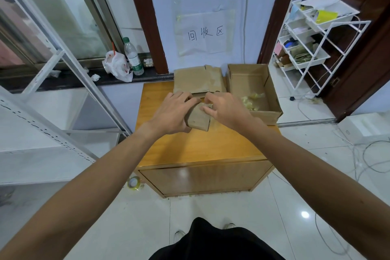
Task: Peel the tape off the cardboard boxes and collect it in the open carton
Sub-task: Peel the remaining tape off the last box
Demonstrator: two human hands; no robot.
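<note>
A small brown cardboard box (199,119) sits on the wooden cabinet top (200,145). My left hand (171,112) grips its left side, with the fingers curled over the far edge. My right hand (225,110) is on the box's top right, fingertips pinching at clear tape (207,105) on the upper edge. Behind them lies a stack of flattened cardboard boxes (198,79). To the right stands the open carton (272,99), with crumpled yellowish tape pieces (252,100) lying inside it.
A roll of tape (134,183) lies on the floor by the cabinet's left corner. A white wire trolley (316,48) stands at the right, with cables on the floor. A bottle (133,57) and a plastic bag (116,65) sit on the dark ledge at left.
</note>
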